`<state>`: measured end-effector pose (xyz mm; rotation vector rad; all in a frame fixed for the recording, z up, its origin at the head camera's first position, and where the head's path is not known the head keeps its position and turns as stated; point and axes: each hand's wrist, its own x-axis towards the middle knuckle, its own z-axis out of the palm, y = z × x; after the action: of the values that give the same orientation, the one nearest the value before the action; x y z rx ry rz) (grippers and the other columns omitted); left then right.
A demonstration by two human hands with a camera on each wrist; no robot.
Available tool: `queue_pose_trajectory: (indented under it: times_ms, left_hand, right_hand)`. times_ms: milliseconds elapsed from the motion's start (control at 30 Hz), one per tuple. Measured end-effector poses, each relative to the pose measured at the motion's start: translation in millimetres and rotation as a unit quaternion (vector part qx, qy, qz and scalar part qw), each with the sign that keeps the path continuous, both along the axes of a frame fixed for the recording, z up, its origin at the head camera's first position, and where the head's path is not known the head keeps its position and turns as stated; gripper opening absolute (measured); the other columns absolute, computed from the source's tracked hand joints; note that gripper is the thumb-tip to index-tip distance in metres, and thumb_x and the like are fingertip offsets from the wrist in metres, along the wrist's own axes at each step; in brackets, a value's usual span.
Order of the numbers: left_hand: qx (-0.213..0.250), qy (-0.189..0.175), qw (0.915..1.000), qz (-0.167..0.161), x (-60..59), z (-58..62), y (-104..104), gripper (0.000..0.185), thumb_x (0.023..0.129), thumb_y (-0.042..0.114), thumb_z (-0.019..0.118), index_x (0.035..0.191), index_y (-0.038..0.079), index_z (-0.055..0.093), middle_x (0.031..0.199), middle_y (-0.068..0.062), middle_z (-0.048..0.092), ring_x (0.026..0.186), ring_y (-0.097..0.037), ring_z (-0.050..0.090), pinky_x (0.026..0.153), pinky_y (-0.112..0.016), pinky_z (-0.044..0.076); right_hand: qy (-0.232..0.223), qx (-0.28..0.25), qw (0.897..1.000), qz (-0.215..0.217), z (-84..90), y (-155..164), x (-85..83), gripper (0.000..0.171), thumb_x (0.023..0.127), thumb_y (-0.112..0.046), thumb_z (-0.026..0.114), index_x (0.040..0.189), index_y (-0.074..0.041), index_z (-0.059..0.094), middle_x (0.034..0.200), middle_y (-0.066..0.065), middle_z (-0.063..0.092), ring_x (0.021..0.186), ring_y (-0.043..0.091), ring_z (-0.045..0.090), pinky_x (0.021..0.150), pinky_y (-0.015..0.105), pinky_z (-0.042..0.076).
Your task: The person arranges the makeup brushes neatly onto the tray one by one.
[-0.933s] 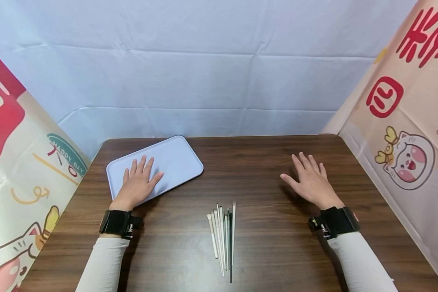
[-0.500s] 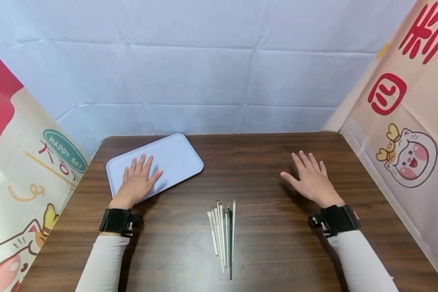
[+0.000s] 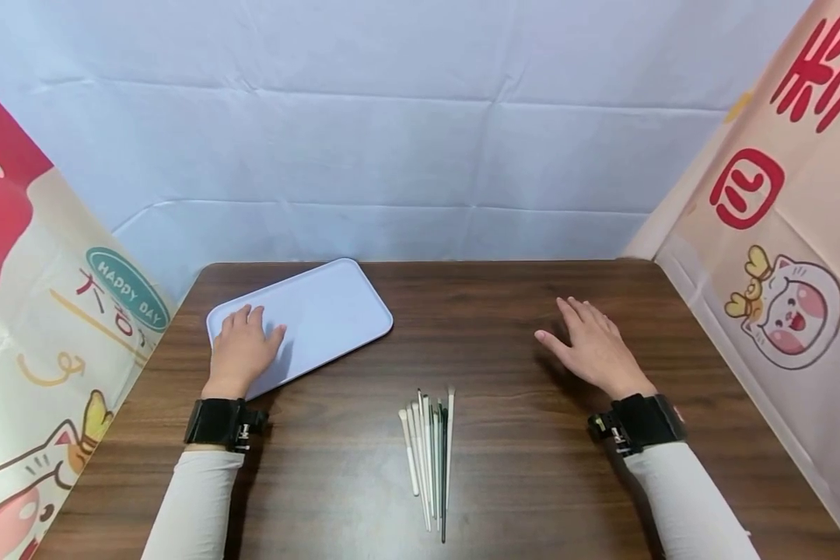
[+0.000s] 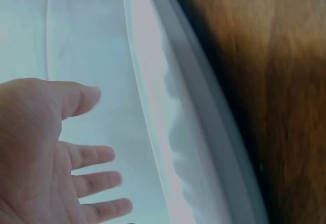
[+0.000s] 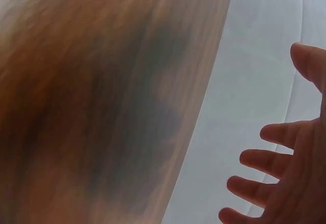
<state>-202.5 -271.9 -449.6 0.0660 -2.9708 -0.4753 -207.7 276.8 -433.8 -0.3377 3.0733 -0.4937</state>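
Your left grip [image 3: 243, 352] hung over the pale-blue, rectangular, plastic-looking tray [image 3: 322, 311] | long axis ran near-left to far-right | your right grip [image 3: 595, 350] was farther | both empty, fingers loosely extended

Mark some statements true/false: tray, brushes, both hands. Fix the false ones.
1. The left hand is over the tray. True.
2. The brushes lie on the table, nearer the person than the tray. True.
3. The tray is to the right of the brushes in the head view. False: it is to their left.
4. The right hand is over the table, apart from the tray. True.
5. The right hand is a clenched fist. False: its fingers are extended.
6. The left hand grips a brush. False: it holds nothing.
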Motion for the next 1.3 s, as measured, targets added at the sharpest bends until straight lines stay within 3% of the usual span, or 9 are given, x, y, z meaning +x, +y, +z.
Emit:
queue_pose_trajectory:
  times_ms: [300, 533, 867, 1133, 1300]
  left_hand:
    - [-0.004, -0.053, 0.9972, 0.051, 2.1, 1.6, -18, 0.063, 0.102, 0.036, 0.051, 0.140, -0.013, 0.044, 0.140, -0.039, 0.042, 0.125, -0.059, 0.038, 0.093, -0.071, 0.039]
    - [0.020, -0.096, 0.9903, 0.099, 4.4, -1.9, -35, 0.068, 0.101, 0.037, 0.050, 0.140, -0.016, 0.038, 0.135, -0.042, 0.038, 0.121, -0.061, 0.036, 0.090, -0.071, 0.040]
    - [0.033, -0.160, 0.9786, 0.125, 10.6, -3.1, -54, 0.071, 0.101, 0.035, 0.044, 0.144, -0.020, 0.027, 0.136, -0.045, 0.033, 0.124, -0.062, 0.034, 0.092, -0.070, 0.040]
    - [0.039, -0.196, 0.9699, 0.140, 10.2, -3.6, -56, 0.055, 0.098, 0.018, 0.040, 0.129, -0.027, 0.037, 0.115, -0.043, 0.041, 0.106, -0.059, 0.050, 0.079, -0.063, 0.047]
    - [0.042, -0.213, 0.9656, 0.143, 7.2, -6.4, -56, 0.050, 0.097, 0.012, 0.040, 0.127, -0.027, 0.037, 0.113, -0.041, 0.042, 0.103, -0.057, 0.053, 0.077, -0.060, 0.049]
  right_hand:
    - [-0.012, -0.003, 0.999, 0.031, 3.3, -26, -17.8, 0.084, 0.102, -0.062, 0.044, 0.156, 0.000, 0.031, 0.157, 0.028, 0.034, 0.144, 0.047, 0.030, 0.112, 0.064, 0.028]
    - [-0.032, 0.004, 0.997, 0.063, 10.9, -71, -42.5, 0.074, 0.103, -0.053, 0.052, 0.154, -0.002, 0.037, 0.155, 0.024, 0.040, 0.143, 0.043, 0.036, 0.111, 0.060, 0.033]
    - [-0.082, 0.013, 0.990, 0.113, 13.1, -129, -73.3, 0.069, 0.103, -0.049, 0.054, 0.154, -0.006, 0.039, 0.157, 0.022, 0.038, 0.145, 0.038, 0.036, 0.113, 0.056, 0.035]
    - [-0.095, 0.031, 0.985, 0.141, 9.5, -161, -98.9, 0.063, 0.104, -0.045, 0.053, 0.152, -0.007, 0.042, 0.157, 0.019, 0.039, 0.146, 0.034, 0.036, 0.115, 0.051, 0.033]
    - [-0.093, 0.041, 0.981, 0.163, 8.5, -181, -112.2, 0.057, 0.104, -0.042, 0.054, 0.149, -0.006, 0.047, 0.153, 0.018, 0.045, 0.143, 0.032, 0.042, 0.114, 0.048, 0.036]
